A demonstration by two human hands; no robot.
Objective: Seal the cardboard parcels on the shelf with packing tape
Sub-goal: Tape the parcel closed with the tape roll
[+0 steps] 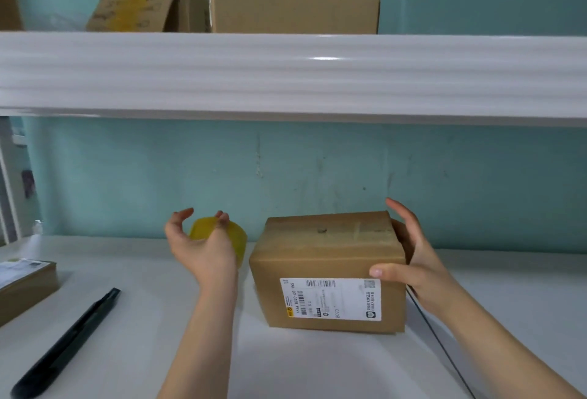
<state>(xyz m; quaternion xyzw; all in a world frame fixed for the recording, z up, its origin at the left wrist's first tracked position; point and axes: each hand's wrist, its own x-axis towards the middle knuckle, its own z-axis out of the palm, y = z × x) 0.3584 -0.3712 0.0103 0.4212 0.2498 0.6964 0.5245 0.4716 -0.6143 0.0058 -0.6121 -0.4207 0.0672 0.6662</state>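
At the far left edge of the lower shelf, a flat cardboard parcel with a pale label on top is partly cut off by the frame. Just to its right, a slim black utility knife lies at a slant on the white shelf board, touching nothing else.

Above, a thick white upper shelf carries two more cartons. A battered box with a yellowish strip leans on the left, and a larger plain box stands right beside it.

Left of centre, the left hand is raised above the lower shelf. Its fingers curl over a yellow roll of packing tape, and the thumb is lifted away from it. How far the fingers reach into the roll's core is hidden.

Just beside the roll, the cardboard box sits on the lower shelf near the teal wall. Its top flaps are closed and a white shipping label covers its front face.

The right hand is against the box's right side. Its thumb lies flat on the upper right corner of the front face, and its fingers are straight, spread and lifted off the cardboard.

A thin black cable runs from under that wrist towards the bottom edge.
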